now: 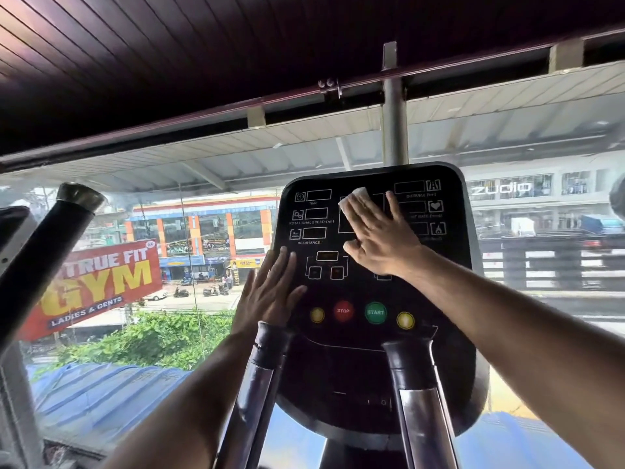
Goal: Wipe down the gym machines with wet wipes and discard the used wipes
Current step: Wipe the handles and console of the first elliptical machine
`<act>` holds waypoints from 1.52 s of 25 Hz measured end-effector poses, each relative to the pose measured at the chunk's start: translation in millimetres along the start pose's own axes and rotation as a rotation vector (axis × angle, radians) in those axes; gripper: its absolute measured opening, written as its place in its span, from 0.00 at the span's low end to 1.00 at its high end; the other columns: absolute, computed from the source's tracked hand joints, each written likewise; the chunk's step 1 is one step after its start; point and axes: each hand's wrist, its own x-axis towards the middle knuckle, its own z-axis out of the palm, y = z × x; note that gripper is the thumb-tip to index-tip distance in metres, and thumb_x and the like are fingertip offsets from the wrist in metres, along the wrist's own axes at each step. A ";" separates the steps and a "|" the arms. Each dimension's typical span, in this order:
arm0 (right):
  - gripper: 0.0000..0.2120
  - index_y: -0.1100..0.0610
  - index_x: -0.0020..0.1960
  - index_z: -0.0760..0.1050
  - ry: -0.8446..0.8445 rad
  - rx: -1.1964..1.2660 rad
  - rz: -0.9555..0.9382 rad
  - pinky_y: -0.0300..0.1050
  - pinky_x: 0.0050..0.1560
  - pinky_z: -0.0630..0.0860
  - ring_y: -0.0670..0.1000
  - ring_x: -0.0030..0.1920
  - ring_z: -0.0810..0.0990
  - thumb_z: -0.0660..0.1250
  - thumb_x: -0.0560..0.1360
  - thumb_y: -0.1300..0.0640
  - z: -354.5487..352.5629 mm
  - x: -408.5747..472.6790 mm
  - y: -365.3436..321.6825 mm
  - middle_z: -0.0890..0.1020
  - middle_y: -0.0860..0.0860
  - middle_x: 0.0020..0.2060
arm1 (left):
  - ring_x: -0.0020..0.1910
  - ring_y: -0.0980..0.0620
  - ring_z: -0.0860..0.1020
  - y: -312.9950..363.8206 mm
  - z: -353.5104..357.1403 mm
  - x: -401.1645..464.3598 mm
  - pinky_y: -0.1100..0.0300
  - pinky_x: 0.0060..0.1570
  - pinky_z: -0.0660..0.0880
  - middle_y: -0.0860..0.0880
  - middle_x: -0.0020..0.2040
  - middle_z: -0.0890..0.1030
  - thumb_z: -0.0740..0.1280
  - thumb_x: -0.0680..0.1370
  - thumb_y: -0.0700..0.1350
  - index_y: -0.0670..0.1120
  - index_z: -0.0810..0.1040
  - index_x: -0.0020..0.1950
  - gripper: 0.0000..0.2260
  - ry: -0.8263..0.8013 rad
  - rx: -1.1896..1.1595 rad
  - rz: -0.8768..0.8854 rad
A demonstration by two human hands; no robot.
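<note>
Pressing a white wipe (pixel 355 198) under flat right-hand fingers (pixel 368 214); left hand (pixel 270 292) spread on console (pixel 372 286).

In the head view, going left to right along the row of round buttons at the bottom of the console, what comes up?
Left yellow round button → red STOP button → green START button → right yellow round button, all on the black console panel.

Wipe (pixel 355 197) mostly under right hand (pixel 380 236); labels beneath hidden.
</note>
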 end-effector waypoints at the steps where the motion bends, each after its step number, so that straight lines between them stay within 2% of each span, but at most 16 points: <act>1: 0.42 0.57 0.82 0.33 0.002 0.014 0.013 0.66 0.77 0.32 0.53 0.81 0.32 0.32 0.73 0.37 1.1 -4.3 -3.8 0.37 0.54 0.82 | 0.81 0.63 0.35 0.8 0.0 0.8 0.44 0.79 0.52 0.58 0.84 0.47 0.40 0.82 0.72 0.58 0.46 0.83 0.33 0.000 -0.011 -0.011; 5: 0.42 0.56 0.83 0.35 -0.006 -0.094 -0.246 0.65 0.78 0.32 0.53 0.81 0.35 0.35 0.74 0.36 14.6 -24.0 -28.1 0.37 0.53 0.82 | 0.81 0.63 0.37 1.9 -2.9 -1.1 0.44 0.79 0.53 0.59 0.84 0.48 0.40 0.82 0.72 0.58 0.47 0.84 0.34 0.002 -0.007 -0.015; 6: 0.41 0.55 0.83 0.35 0.009 -0.093 -0.231 0.65 0.77 0.32 0.52 0.81 0.36 0.34 0.74 0.36 10.7 -21.4 -19.3 0.38 0.52 0.82 | 0.81 0.63 0.37 2.6 -4.3 -1.7 0.43 0.79 0.54 0.59 0.84 0.47 0.40 0.82 0.72 0.58 0.47 0.84 0.34 -0.002 -0.011 -0.014; 10: 0.42 0.56 0.82 0.34 0.009 0.028 0.110 0.67 0.77 0.32 0.53 0.81 0.34 0.32 0.73 0.36 0.8 -21.0 7.6 0.37 0.53 0.82 | 0.80 0.65 0.36 4.8 -6.0 -1.5 0.42 0.79 0.54 0.62 0.83 0.45 0.39 0.81 0.72 0.59 0.49 0.84 0.34 -0.013 -0.036 -0.031; 14: 0.42 0.57 0.82 0.33 -0.037 -0.053 -0.133 0.66 0.77 0.32 0.54 0.81 0.34 0.33 0.73 0.38 11.4 -43.5 -38.4 0.36 0.54 0.81 | 0.81 0.63 0.39 5.5 -7.1 -3.0 0.42 0.79 0.56 0.62 0.83 0.47 0.40 0.81 0.72 0.59 0.51 0.85 0.35 -0.008 -0.038 -0.038; 15: 0.42 0.57 0.82 0.34 -0.026 -0.060 -0.139 0.66 0.77 0.32 0.53 0.81 0.35 0.32 0.73 0.38 9.9 -43.2 -34.4 0.37 0.53 0.82 | 0.82 0.63 0.40 6.3 -8.4 -3.7 0.43 0.79 0.56 0.61 0.83 0.47 0.39 0.81 0.72 0.58 0.52 0.85 0.35 -0.008 -0.033 -0.034; 20: 0.44 0.57 0.82 0.34 0.006 0.042 0.316 0.68 0.77 0.34 0.54 0.81 0.34 0.30 0.72 0.35 1.8 -31.7 25.3 0.36 0.54 0.82 | 0.82 0.61 0.42 9.4 -12.3 -5.6 0.47 0.80 0.54 0.61 0.84 0.48 0.37 0.80 0.72 0.57 0.54 0.85 0.37 -0.003 -0.031 -0.029; 21: 0.45 0.57 0.82 0.34 0.005 0.056 0.295 0.68 0.77 0.33 0.55 0.81 0.33 0.31 0.71 0.34 1.6 -33.6 17.9 0.36 0.54 0.81 | 0.82 0.61 0.42 10.2 -12.7 -5.3 0.47 0.80 0.53 0.61 0.84 0.48 0.37 0.80 0.73 0.57 0.53 0.85 0.37 -0.016 -0.041 -0.032; 25: 0.44 0.57 0.83 0.36 -0.028 -0.011 -0.016 0.66 0.76 0.30 0.53 0.81 0.34 0.33 0.71 0.37 6.1 -45.6 -24.4 0.39 0.54 0.82 | 0.83 0.59 0.42 9.9 -14.5 -4.5 0.45 0.81 0.54 0.61 0.84 0.46 0.37 0.79 0.74 0.58 0.49 0.85 0.37 -0.058 -0.042 -0.024; 26: 0.44 0.57 0.83 0.36 -0.014 -0.004 0.009 0.67 0.76 0.29 0.53 0.81 0.34 0.32 0.71 0.37 4.4 -44.5 -14.6 0.38 0.53 0.82 | 0.83 0.58 0.42 9.8 -15.0 -4.3 0.45 0.81 0.54 0.61 0.84 0.46 0.37 0.79 0.74 0.58 0.49 0.85 0.37 -0.066 -0.040 -0.023; 29: 0.44 0.56 0.82 0.33 -0.004 0.059 0.323 0.69 0.75 0.30 0.53 0.80 0.32 0.30 0.71 0.35 -0.2 -42.6 30.9 0.35 0.52 0.81 | 0.83 0.57 0.44 12.7 -16.4 -4.8 0.46 0.80 0.55 0.59 0.84 0.48 0.36 0.79 0.74 0.57 0.50 0.85 0.38 -0.048 -0.032 -0.028; 30: 0.44 0.56 0.82 0.33 -0.014 0.064 0.368 0.69 0.76 0.31 0.54 0.80 0.31 0.31 0.72 0.34 -1.3 -46.2 33.7 0.35 0.53 0.81 | 0.83 0.56 0.44 14.5 -17.5 -4.8 0.47 0.80 0.55 0.59 0.84 0.48 0.36 0.78 0.74 0.56 0.51 0.85 0.39 -0.045 -0.034 -0.030; 31: 0.43 0.57 0.81 0.32 -0.021 0.065 0.332 0.68 0.76 0.31 0.54 0.80 0.30 0.33 0.74 0.34 -1.4 -50.3 27.1 0.34 0.54 0.81 | 0.83 0.56 0.44 16.8 -19.0 -4.4 0.48 0.80 0.54 0.58 0.84 0.48 0.35 0.78 0.75 0.56 0.51 0.85 0.40 -0.050 -0.039 -0.031; 33: 0.41 0.57 0.82 0.33 -0.038 0.059 0.128 0.67 0.76 0.30 0.54 0.80 0.30 0.39 0.78 0.36 2.5 -61.7 -1.8 0.34 0.54 0.81 | 0.83 0.55 0.44 20.0 -21.8 -4.4 0.49 0.80 0.52 0.57 0.84 0.49 0.33 0.76 0.76 0.54 0.52 0.84 0.43 -0.063 -0.057 -0.038; 35: 0.40 0.56 0.82 0.34 -0.014 0.045 0.044 0.67 0.75 0.28 0.52 0.81 0.32 0.39 0.77 0.38 4.8 -70.3 -8.3 0.36 0.53 0.82 | 0.83 0.50 0.48 22.2 -23.8 -5.3 0.46 0.79 0.55 0.53 0.84 0.52 0.34 0.77 0.75 0.51 0.55 0.84 0.44 -0.055 -0.030 -0.018; 38: 0.39 0.55 0.82 0.32 -0.023 0.088 0.309 0.68 0.76 0.30 0.52 0.80 0.30 0.41 0.79 0.37 -2.8 -64.7 26.9 0.34 0.52 0.81 | 0.83 0.44 0.54 21.9 -22.8 -7.5 0.39 0.76 0.62 0.49 0.84 0.59 0.39 0.81 0.73 0.49 0.60 0.84 0.41 -0.044 0.049 0.033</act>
